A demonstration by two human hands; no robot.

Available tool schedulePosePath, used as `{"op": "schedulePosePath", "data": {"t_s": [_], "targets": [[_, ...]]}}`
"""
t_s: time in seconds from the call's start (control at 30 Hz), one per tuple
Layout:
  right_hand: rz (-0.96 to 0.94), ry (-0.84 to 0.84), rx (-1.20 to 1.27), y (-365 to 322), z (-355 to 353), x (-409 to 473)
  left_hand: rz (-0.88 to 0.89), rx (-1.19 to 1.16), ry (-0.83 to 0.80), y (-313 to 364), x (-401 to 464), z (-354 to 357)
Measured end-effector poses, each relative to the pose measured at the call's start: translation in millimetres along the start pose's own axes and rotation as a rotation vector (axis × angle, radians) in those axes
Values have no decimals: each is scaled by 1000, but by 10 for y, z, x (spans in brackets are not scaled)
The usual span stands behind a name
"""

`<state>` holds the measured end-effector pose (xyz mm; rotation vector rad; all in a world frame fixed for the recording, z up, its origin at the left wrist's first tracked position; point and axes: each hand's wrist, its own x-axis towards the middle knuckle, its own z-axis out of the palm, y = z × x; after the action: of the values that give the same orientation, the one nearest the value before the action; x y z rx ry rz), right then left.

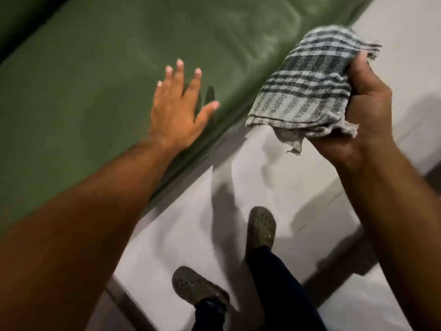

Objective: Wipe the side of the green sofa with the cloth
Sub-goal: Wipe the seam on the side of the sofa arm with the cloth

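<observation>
Your left hand (177, 108) lies flat on the sofa (100, 75) side, the cloth (307, 84) in your right hand (365, 113) sits to its right over the sofa's edge, and your shoes (261, 226) stand on the floor (181, 237) below both hands.

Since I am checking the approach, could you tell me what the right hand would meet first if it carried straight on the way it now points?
Probably the green sofa: the right hand holds the cloth up towards it, so the cloth would touch first, though depth is unclear.
</observation>
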<state>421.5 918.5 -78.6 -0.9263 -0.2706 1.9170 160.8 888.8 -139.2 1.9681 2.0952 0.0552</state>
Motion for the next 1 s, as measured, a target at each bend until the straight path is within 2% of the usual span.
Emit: {"op": "schedulePosePath", "data": {"t_s": [0.17, 0.27, 0.4, 0.5, 0.73, 0.87, 1.0], "targets": [[27, 199, 104, -14, -1029, 163, 212, 184, -113, 493, 921, 320], [54, 327, 214, 133, -1389, 202, 216, 333, -280, 715, 1304, 538], [120, 437, 328, 358, -1604, 268, 171, 403, -159, 714, 1279, 797], [151, 512, 243, 404, -1657, 337, 190, 408, -106, 670, 1276, 870], [92, 552, 164, 139, -1439, 564, 191, 396, -120, 689, 1286, 818], [30, 581, 108, -190, -1344, 662, 252, 357, -207, 693, 1425, 691], [-59, 618, 124, -395, -1321, 943, 353, 336, -258, 927, 2036, 514]]}}
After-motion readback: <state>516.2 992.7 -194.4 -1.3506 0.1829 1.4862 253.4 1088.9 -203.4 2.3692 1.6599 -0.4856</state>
